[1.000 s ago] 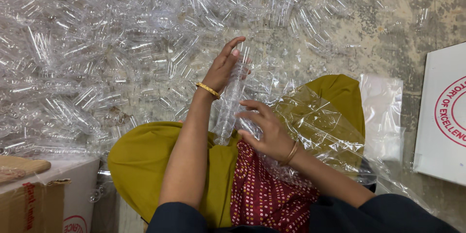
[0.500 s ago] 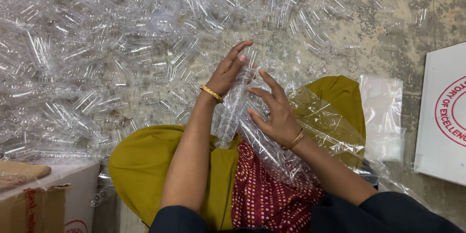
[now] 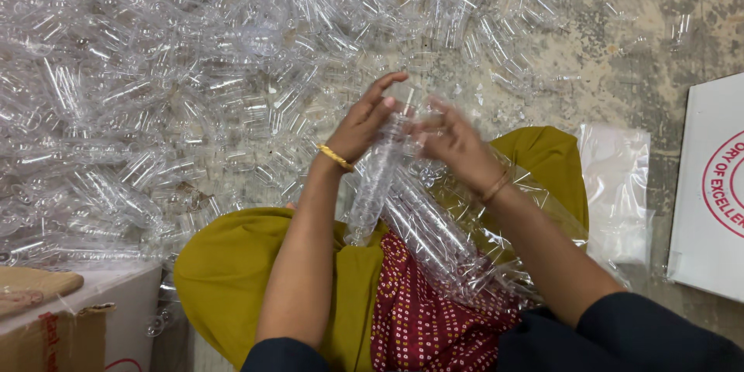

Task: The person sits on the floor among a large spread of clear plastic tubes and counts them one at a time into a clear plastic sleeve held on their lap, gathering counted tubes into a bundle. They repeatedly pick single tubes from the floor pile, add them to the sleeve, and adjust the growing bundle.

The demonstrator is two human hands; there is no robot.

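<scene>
- Head view: left hand (image 3: 364, 124) has its grip wrapped round the top of a stack of clear plastic tubes (image 3: 376, 178), held upright over the lap.
- Right hand (image 3: 453, 143) is blurry, fingers half curled against the stack's top; can't tell if it's actually gripping.
- Clear plastic bag (image 3: 457, 240) lies across the lap, under the right forearm.
- Big pile of loose clear tubes (image 3: 155, 93) covers the floor toward its far-left side.
- White box (image 3: 709, 194) at the floor's right edge.

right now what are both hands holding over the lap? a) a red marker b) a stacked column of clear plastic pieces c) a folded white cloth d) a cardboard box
b: the left hand and right hand close around the top of a long stack of clear plastic pieces, which slants down toward the lap, with a clear plastic bag beside it.
</scene>
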